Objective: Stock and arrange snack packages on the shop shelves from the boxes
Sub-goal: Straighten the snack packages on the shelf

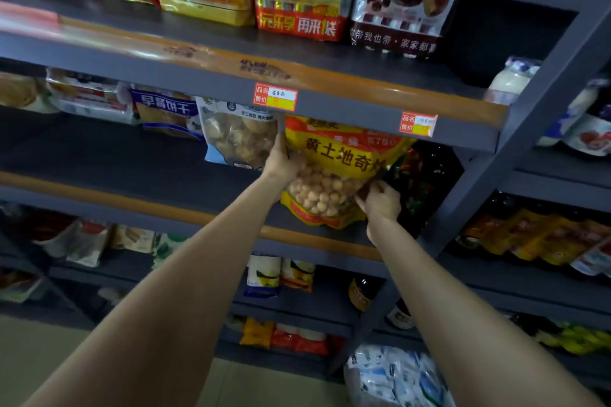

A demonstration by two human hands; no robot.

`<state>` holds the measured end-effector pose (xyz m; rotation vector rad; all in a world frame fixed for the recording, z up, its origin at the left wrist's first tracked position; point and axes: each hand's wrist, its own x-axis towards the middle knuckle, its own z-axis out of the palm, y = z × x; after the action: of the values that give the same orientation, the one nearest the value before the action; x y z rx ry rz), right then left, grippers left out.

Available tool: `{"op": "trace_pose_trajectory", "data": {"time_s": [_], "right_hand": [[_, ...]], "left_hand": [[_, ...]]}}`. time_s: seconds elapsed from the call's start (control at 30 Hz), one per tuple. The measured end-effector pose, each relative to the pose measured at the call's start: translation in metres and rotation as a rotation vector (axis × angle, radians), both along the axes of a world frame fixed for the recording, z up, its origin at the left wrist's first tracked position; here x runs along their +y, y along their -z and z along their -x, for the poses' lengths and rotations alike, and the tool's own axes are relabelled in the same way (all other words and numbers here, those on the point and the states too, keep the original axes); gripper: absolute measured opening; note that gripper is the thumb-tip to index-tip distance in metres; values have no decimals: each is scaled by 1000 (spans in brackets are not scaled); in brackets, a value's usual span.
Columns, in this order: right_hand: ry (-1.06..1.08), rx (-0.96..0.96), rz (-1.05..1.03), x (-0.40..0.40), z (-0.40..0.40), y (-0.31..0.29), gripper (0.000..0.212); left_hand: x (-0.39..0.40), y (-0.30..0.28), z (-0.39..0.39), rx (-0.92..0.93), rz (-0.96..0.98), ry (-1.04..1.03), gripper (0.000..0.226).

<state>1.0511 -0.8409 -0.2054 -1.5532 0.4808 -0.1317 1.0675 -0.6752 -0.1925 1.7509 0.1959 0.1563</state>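
Observation:
A yellow snack bag with a clear window of round balls stands upright on the second grey shelf, under the upper shelf's front edge. My left hand grips its left side, thumb up along the edge. My right hand pinches its lower right corner. A white and blue bag of pale snacks stands just left of it. A dark bag with red and green print leans on its right.
The top shelf carries several large bags and two red and yellow price tags on its front edge. A grey upright divides off the right shelf bay with bottles and packets. Lower shelves hold more packets. A clear sack of white and blue packets sits on the floor.

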Motion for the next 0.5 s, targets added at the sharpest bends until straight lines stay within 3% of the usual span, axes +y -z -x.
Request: {"op": "trace_pose_trajectory", "data": {"time_s": [0.13, 0.23, 0.33, 0.4, 0.5], "right_hand": [[-89, 13, 138, 9, 4, 16, 59], [-95, 17, 303, 16, 15, 20, 64], [-8, 41, 383, 28, 32, 16, 50], [7, 91, 365, 45, 45, 8, 37], [-186, 100, 417, 92, 60, -1, 29]], "left_hand": [[-15, 28, 6, -46, 35, -1, 79], [-17, 38, 6, -10, 87, -37, 84], [-11, 41, 13, 61, 27, -41, 83], [4, 39, 29, 123, -124, -17, 80], [48, 36, 68, 141, -371, -16, 68]]}}
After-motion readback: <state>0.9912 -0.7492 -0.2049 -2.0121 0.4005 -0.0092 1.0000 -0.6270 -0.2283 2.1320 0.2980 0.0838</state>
